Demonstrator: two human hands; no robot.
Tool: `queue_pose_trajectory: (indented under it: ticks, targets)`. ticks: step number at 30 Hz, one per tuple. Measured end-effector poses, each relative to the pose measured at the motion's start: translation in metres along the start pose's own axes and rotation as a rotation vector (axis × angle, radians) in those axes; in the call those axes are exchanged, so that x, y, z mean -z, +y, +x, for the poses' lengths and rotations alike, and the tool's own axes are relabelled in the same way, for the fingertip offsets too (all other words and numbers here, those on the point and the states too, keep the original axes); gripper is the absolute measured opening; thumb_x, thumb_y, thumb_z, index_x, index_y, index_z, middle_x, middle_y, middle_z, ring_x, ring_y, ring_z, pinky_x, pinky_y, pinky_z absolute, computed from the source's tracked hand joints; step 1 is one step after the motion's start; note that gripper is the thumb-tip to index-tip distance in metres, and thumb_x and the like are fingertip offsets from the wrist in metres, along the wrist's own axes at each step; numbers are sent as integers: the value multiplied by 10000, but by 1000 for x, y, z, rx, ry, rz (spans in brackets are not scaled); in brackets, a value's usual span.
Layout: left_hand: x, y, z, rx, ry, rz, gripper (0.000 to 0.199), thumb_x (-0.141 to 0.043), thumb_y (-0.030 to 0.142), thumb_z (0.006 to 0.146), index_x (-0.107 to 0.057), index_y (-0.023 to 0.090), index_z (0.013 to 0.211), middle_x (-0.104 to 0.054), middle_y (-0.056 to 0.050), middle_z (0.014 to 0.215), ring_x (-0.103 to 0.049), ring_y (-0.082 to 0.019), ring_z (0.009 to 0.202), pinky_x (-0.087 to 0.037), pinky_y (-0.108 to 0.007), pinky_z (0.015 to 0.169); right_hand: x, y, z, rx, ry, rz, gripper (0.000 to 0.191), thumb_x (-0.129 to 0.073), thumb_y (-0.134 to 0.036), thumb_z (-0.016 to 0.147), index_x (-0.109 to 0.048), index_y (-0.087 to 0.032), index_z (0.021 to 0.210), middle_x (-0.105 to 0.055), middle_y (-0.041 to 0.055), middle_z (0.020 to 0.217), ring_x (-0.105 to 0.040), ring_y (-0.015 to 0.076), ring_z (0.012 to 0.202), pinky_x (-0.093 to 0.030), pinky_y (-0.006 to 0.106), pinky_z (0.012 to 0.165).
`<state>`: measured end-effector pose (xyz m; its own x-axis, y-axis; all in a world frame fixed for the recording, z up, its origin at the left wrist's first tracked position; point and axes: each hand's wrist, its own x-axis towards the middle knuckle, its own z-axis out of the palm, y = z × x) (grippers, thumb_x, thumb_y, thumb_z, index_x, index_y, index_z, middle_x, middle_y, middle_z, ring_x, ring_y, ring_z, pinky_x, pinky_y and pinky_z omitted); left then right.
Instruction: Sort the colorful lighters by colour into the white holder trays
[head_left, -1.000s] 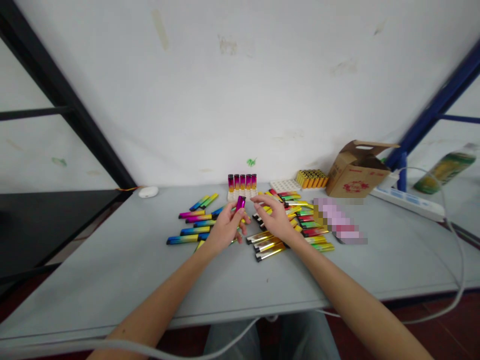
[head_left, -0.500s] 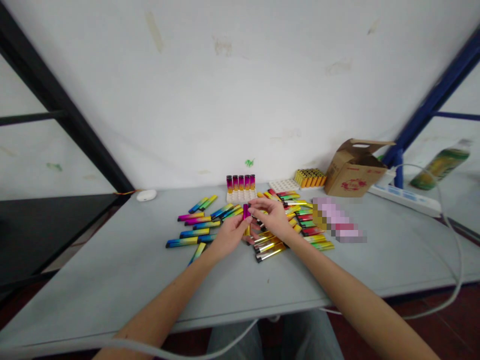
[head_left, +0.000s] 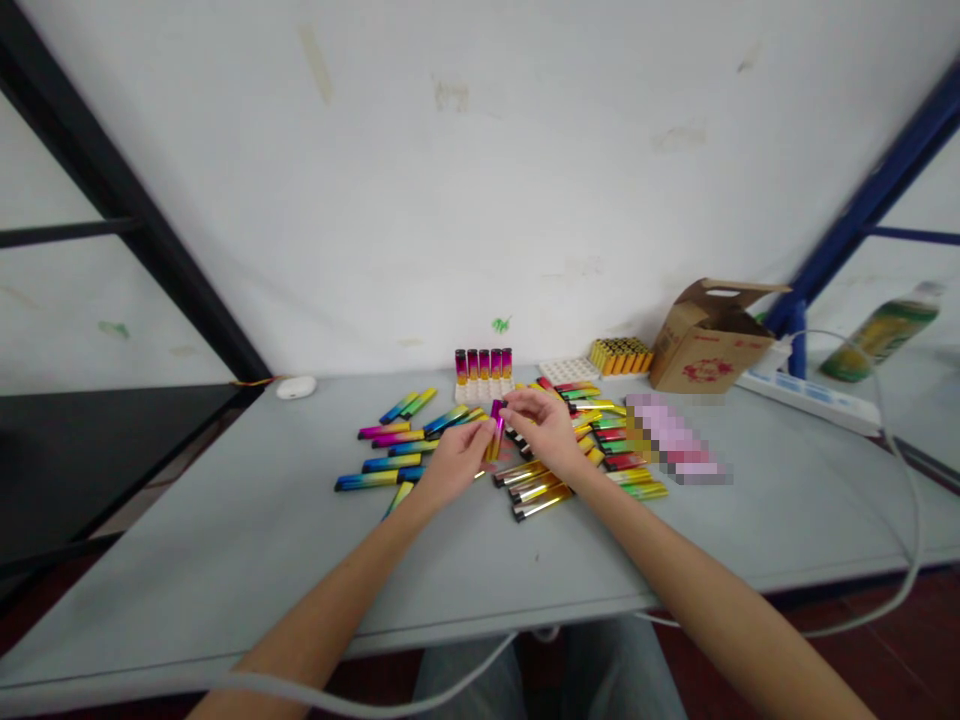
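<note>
My left hand (head_left: 459,462) grips a shiny purple-to-yellow tube (head_left: 497,425), held upright over the table. My right hand (head_left: 546,430) is closed in a pinch beside the tube's upper end; what sits between its fingertips is too small to make out. Just behind stands a white holder (head_left: 484,392) with a back row of several purple-and-yellow tubes (head_left: 484,364), dark at the top. Left of my hands lie loose blue-yellow tubes (head_left: 394,464) and purple-yellow tubes (head_left: 397,438). Gold tubes (head_left: 541,500) with dark ends lie by my right hand, partly covered by it.
Further back are a white tray (head_left: 568,372) with holes, a block of orange-yellow tubes (head_left: 621,356) and an open cardboard box (head_left: 709,345). A power strip (head_left: 814,398) and cable lie right, near a blurred pink item (head_left: 671,435). A white case (head_left: 296,388) sits left.
The purple-to-yellow tube has tilted slightly, its top leaning right towards my right fingertips. Both hands stay in nearly the same place; the camera view has shifted a little.
</note>
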<state>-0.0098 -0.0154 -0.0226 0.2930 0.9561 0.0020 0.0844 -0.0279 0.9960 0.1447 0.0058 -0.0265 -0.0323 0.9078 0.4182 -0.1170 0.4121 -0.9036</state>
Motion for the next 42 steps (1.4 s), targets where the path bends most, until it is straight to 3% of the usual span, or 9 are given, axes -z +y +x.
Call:
queue_pose_trajectory:
  ticks: [3, 7, 13, 21, 31, 42]
  targets:
    - [3, 1, -1, -118, 69, 135, 501, -471, 604, 864, -650, 141, 933, -718, -101, 917, -688, -243, 874, -566, -387, 763, 3, 2, 3, 36, 40, -38, 214, -745, -307, 715, -672, -193, 880, -712, 30, 822, -673, 158, 755, -546, 293, 742]
    - [8, 5, -2, -251, 219, 372, 382, -477, 449, 896, -642, 149, 1064, -721, -96, 1026, -668, -231, 970, -506, -380, 895, 9, 4, 7, 74, 92, -91, 230, -735, -321, 732, -668, -191, 910, -719, 43, 854, -678, 172, 771, -552, 308, 742]
    - [26, 7, 1, -326, 292, 605, 342, -436, 415, 917, -667, 172, 985, -735, -63, 960, -668, -226, 937, -492, -346, 865, 17, 5, 19, 273, 156, -371, 151, -684, -294, 779, -690, -201, 898, -731, 42, 895, -675, 191, 858, -529, 350, 858]
    - [38, -12, 10, -425, 294, 983, 256, -448, 287, 902, -670, 167, 859, -720, -90, 894, -629, -246, 898, -458, -386, 876, 9, 23, 59, 437, 201, -590, 134, -654, -299, 813, -717, -215, 896, -740, 50, 936, -652, 225, 995, -485, 384, 946]
    - [31, -9, 3, -422, 289, 1095, 224, -465, 272, 903, -658, 172, 851, -687, -98, 879, -586, -251, 910, -426, -403, 881, -21, 41, 93, 402, 102, -814, 167, -602, -235, 854, -725, -219, 966, -725, 69, 1029, -535, 260, 1214, -383, 446, 1067]
    - [32, -11, 6, -387, 275, 1042, 205, -484, 255, 883, -668, 169, 851, -697, -101, 897, -589, -255, 944, -433, -400, 903, -26, 56, 101, 380, 54, -835, 208, -568, -192, 863, -712, -213, 1011, -724, 56, 1053, -519, 248, 1241, -385, 427, 1075]
